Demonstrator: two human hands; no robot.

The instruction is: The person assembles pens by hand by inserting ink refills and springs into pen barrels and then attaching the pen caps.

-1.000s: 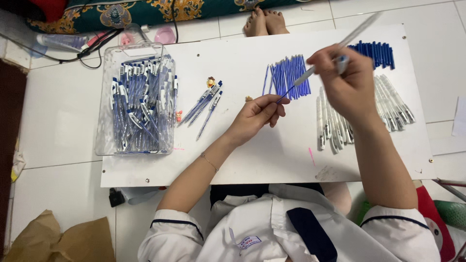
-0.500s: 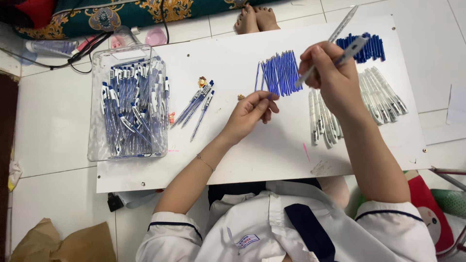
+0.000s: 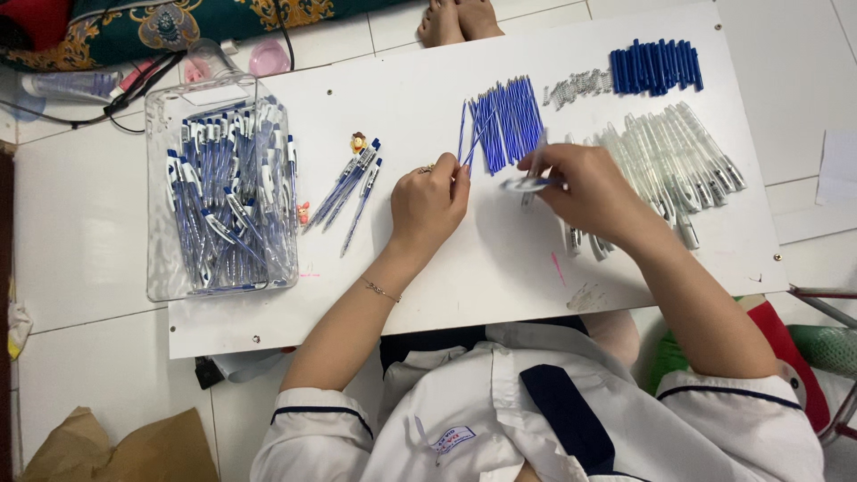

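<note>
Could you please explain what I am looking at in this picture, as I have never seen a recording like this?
The view comes from a camera worn on a person's head, looking down at their own bare hands over a white board. The left hand pinches a thin blue refill at the edge of a pile of refills. The right hand holds a clear pen barrel. More clear barrels, blue caps and small springs lie sorted nearby. A clear box holds finished pens; a few more lie beside it.
</note>
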